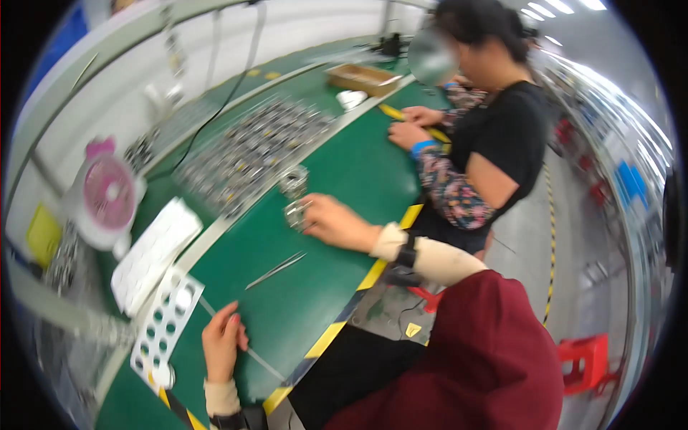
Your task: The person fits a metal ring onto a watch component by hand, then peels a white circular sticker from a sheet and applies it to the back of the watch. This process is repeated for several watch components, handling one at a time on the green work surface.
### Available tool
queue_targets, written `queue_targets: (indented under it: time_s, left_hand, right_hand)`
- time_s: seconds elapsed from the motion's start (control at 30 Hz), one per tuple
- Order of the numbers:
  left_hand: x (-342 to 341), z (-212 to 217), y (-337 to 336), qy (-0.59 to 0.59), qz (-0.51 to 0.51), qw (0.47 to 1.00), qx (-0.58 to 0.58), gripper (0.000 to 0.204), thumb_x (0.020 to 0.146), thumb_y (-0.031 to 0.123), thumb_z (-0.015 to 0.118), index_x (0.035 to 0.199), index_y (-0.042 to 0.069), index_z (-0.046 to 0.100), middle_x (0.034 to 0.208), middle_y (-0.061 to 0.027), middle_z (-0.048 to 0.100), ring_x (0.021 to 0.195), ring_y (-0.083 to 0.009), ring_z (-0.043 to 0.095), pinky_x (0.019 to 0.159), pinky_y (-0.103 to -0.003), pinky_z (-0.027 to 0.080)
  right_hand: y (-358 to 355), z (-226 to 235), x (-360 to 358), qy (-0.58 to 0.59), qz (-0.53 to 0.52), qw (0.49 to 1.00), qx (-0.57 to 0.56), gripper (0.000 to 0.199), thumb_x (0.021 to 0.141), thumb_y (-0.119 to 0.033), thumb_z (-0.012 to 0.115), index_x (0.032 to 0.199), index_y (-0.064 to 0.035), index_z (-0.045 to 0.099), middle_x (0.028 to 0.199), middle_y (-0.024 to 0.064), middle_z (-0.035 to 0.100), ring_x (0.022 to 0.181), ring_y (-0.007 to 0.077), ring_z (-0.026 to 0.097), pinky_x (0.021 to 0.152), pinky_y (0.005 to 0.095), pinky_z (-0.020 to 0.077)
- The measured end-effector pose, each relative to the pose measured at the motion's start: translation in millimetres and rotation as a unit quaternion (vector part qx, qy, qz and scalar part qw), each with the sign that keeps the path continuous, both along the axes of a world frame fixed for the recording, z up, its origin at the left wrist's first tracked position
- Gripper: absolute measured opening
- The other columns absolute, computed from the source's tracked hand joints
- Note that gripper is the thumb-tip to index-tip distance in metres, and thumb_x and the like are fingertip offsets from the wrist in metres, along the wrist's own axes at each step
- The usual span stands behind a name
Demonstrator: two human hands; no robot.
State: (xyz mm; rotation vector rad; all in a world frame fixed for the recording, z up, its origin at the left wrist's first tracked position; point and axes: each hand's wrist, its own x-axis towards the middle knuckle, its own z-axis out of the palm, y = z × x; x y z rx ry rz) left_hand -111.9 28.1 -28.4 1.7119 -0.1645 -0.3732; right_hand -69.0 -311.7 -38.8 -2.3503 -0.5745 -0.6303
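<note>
Shiny part (294,214) pinched in right hand (335,222), well apart from loosely open left hand (222,344)

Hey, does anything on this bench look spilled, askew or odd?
Nothing stands out as odd, though blur hides fine detail. Slim silver metal tweezers lie slanted on the green worktop between the left hand and the right hand, which seems ordinary.

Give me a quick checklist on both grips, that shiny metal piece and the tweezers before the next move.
1. Right grip at the shiny metal piece: ok, fingers touching it.
2. Hold firm: cannot tell, too blurred.
3. Left grip empty: cannot tell, fingers partly hidden.
4. Tweezers in hand: not ok, lying on the green bench.
5. Co-worker's hands apart from both grips: ok.
</note>
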Motion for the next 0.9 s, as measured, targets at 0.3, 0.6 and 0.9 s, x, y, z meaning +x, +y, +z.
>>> queue_targets:
  time_s: [0.3,0.6,0.9]
  left_hand:
    - [1,-2,-9,0.01,0.012,1.0,-0.027,0.026,0.089,0.005,0.049,0.113,-0.002,0.054,0.067,-0.0045,0.053,0.046,-0.0091,0.048,0.041,-0.02,0.039]
    - [6,4,-16,-0.01,-0.033,0.999,-0.005,0.026,0.089,0.009,0.049,0.113,-0.001,0.055,0.068,-0.0041,0.053,0.048,-0.0087,0.049,0.043,-0.02,0.039]
    - [-1,7,-5,0.034,-0.016,0.999,-0.026,0.027,0.09,0.008,0.047,0.114,0.0,0.054,0.071,-0.0028,0.053,0.054,-0.0074,0.051,0.047,-0.02,0.044]
  right_hand:
    - [61,4,42,-0.011,0.039,0.998,-0.057,0.021,0.068,-0.014,0.068,0.08,-0.0053,0.053,0.103,0.0124,0.048,0.093,0.0319,0.05,0.077,0.0405,0.0443]
    - [101,7,59,-0.088,0.076,0.993,-0.03,0.026,0.06,-0.015,0.072,0.076,-0.0055,0.055,0.082,0.0102,0.05,0.084,0.03,0.052,0.069,0.0393,0.044]
    - [123,26,63,-0.03,0.036,0.999,-0.004,0.027,0.07,-0.022,0.071,0.086,-0.0064,0.055,0.111,0.0118,0.057,0.098,0.0304,0.053,0.083,0.0371,0.0422]
